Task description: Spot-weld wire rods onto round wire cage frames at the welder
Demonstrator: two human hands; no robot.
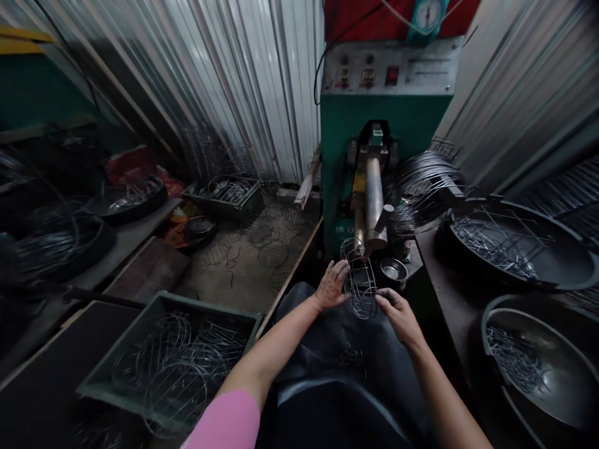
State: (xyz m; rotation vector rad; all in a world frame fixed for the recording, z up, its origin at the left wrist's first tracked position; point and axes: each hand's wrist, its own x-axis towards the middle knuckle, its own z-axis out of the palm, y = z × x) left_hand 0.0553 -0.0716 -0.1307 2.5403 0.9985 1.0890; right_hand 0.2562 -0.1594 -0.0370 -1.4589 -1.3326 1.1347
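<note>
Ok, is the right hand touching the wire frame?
Touching. The head view shows the right hand with its fingertips against the right edge of the wire frame, no gap visible between them.

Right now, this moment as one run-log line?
left hand: against wire frame | right hand: pinching wire frame | frame position: below metal arm, contact unclear | green crate: wire pieces inside

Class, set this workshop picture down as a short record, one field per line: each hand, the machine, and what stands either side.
Left hand: against the left side of a wire frame
Right hand: pinching the frame's lower right edge
Machine: green, ahead, with a metal cylinder
Left side: green crate of wire pieces
Right side: two large pans holding small metal pieces
</note>
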